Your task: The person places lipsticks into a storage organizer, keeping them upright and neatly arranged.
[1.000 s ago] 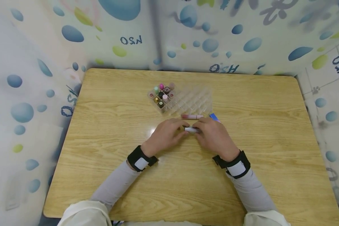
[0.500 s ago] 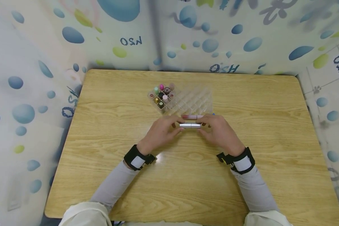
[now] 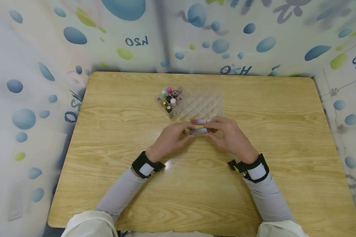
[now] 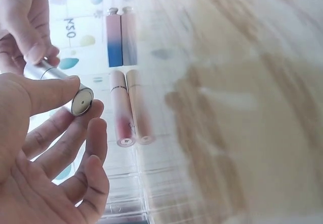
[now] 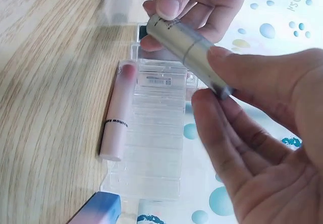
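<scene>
A silver lipstick tube, with a thin seam around it, is held above the table between both hands. My left hand pinches one end between thumb and fingers; its round base shows in the left wrist view. The other end is pinched by my right hand, and small dark print runs near the left-hand end. Just beyond the hands lies a pink lip gloss tube with a redder end. A blue-and-pink tube lies near it, hidden behind my right hand in the head view.
Behind the hands stands a clear divided organizer. Its left compartments hold several lipsticks and bottles with coloured caps; the right ones look see-through. The wooden table reaches back to a patterned wall.
The hands have spread apart along the silver lipstick tube, showing more of it, and its tilt has shifted. The right hand now covers the blue tube seen earlier.
</scene>
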The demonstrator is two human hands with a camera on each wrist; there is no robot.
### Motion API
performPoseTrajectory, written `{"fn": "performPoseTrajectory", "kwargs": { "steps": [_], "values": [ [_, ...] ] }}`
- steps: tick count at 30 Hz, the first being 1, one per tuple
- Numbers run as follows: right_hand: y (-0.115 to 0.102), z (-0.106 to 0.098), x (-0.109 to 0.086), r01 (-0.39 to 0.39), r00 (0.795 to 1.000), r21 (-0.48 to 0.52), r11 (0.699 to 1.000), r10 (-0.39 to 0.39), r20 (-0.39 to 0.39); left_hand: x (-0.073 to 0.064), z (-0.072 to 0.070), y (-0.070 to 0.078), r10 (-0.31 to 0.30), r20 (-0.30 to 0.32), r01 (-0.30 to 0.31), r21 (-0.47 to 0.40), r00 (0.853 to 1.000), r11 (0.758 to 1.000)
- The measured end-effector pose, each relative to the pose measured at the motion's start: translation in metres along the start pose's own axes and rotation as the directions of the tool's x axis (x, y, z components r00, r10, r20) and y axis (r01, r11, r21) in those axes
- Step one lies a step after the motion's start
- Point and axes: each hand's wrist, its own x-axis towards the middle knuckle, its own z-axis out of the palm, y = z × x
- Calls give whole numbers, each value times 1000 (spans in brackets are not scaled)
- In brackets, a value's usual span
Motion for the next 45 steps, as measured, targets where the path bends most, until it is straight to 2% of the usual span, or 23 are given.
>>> {"fn": "performPoseTrajectory", "kwargs": {
  "steps": [9, 14, 18, 22, 24, 31, 36, 40, 45],
  "values": [
    [-1, -1, -2, 4, 1000, 47, 999, -3, -11, 5, 9, 4, -17, 22, 17, 6, 1000, 1000],
    [-2, 0, -2, 3, 1000, 66, 998, -1, -25, 7, 10, 6, 1, 28, -1, 6, 1000, 1000],
    [-4, 1, -2, 22, 999, 82, 996, -19, -37, 10, 9, 10, 64, -12, -65, -24, 998, 998],
    [-5, 1, -1, 57, 998, 83, 995, -54, -38, 14, 9, 16, 144, -83, -150, -65, 986, 987],
    [-6, 2, -1, 70, 997, 83, 994, -67, -38, 15, 9, 18, 164, -107, -173, -81, 981, 982],
    [-5, 4, -2, 81, 996, 95, 992, -78, -35, 16, 4, 26, 148, -109, -158, -87, 983, 984],
    [-4, 2, -2, 67, 997, 66, 996, -65, -35, 15, 3, 25, 154, -109, -168, -130, 982, 977],
    [4, -6, 0, 24, 994, -2, 1000, -24, -108, 13, 0, 23, 158, -106, -175, -178, 982, 968],
    [24, -11, 1, -52, 971, -147, 988, 16, -238, 10, -2, 19, 160, -121, -182, -208, 980, 961]
  ]
}}
